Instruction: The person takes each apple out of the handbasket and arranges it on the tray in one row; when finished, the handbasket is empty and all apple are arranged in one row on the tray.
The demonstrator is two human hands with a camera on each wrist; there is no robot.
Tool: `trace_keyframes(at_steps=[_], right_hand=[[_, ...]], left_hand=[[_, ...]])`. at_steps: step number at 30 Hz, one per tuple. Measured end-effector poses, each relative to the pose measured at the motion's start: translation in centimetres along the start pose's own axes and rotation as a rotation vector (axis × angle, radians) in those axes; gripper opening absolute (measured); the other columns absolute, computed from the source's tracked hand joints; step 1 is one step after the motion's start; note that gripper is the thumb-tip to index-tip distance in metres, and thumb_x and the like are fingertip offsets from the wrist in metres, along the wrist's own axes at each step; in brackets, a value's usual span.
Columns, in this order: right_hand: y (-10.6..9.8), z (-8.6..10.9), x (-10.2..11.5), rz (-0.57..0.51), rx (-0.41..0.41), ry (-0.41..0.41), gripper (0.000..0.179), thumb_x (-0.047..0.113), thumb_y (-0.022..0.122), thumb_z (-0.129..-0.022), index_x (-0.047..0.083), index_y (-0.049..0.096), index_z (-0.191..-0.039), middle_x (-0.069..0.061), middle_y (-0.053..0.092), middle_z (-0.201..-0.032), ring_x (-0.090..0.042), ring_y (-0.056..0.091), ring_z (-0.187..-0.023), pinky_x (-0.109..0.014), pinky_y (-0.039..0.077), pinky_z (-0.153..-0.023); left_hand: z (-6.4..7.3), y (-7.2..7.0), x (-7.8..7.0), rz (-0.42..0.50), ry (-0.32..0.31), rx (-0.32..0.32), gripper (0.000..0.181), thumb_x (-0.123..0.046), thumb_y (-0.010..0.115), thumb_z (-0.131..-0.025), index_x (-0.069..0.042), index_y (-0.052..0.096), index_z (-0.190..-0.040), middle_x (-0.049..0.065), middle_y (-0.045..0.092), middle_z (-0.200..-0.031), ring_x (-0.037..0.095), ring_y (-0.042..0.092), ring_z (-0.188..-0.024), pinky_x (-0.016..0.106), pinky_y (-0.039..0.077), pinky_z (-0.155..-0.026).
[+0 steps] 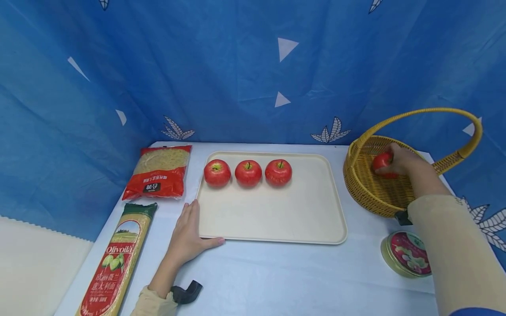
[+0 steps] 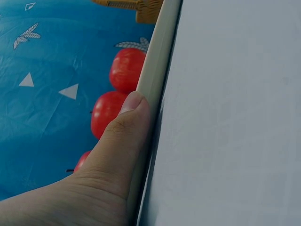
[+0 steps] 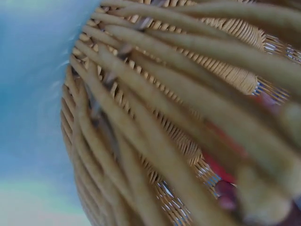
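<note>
Inside the yellow wicker basket [image 1: 357,182] my right hand [image 1: 403,160] grips a red apple [image 1: 381,162], with part of the fruit hidden by the fingers. In the right wrist view, woven strands of the basket [image 3: 155,94] cover most of the picture, and red [image 3: 218,167] shows through the gaps. My left hand [image 1: 189,235] rests at the near left corner of the cream tray [image 1: 272,215], fingers straight along its left side. Its thumb [image 2: 124,136] lies against the near rim. Three red apples [image 1: 248,173] stand in a row at the tray's far side.
A red bag of pasta [image 1: 158,173] lies left of the tray, with a long spaghetti pack [image 1: 114,263] nearer to me. Below the basket stands a round tin [image 1: 407,254], close to my right sleeve. The basket's tall handle [image 1: 427,109] arches over it. Blue cloth [image 1: 237,79] hangs behind the table.
</note>
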State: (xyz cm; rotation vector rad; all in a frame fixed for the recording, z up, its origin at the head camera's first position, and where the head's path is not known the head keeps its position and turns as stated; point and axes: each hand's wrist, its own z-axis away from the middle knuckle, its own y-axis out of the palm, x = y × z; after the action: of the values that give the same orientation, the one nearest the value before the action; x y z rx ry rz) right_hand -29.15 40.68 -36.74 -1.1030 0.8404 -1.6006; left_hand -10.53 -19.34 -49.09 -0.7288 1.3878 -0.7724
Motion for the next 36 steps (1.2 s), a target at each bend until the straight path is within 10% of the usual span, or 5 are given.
trace_keyframes(at_steps=[18,36], right_hand=[[0.4,1.8,0.3,0.046,0.082,-0.100,0.108,0.060,0.073,-0.080,-0.012,0.026,-0.144,-0.041,0.040,-0.131,-0.058,0.042,-0.115,-0.067,0.047,-0.087],[0.3,10.5,6.4,0.069,-0.155,-0.268,0.104,0.061,0.082,-0.070,0.006,0.037,-0.146,-0.031,0.041,-0.135,-0.052,0.040,-0.115,-0.059,0.058,-0.071]], left_hand=[[0.0,0.0,-0.2,-0.008,0.002,0.001,0.143,-0.077,0.078,-0.058,-0.010,0.004,-0.160,0.017,0.013,-0.166,0.038,0.005,-0.155,0.064,0.021,-0.119],[0.1,0.0,-0.2,-0.009,-0.011,0.006,0.142,-0.075,0.079,-0.059,-0.011,0.003,-0.160,0.017,0.012,-0.167,0.038,0.004,-0.155,0.064,0.020,-0.119]])
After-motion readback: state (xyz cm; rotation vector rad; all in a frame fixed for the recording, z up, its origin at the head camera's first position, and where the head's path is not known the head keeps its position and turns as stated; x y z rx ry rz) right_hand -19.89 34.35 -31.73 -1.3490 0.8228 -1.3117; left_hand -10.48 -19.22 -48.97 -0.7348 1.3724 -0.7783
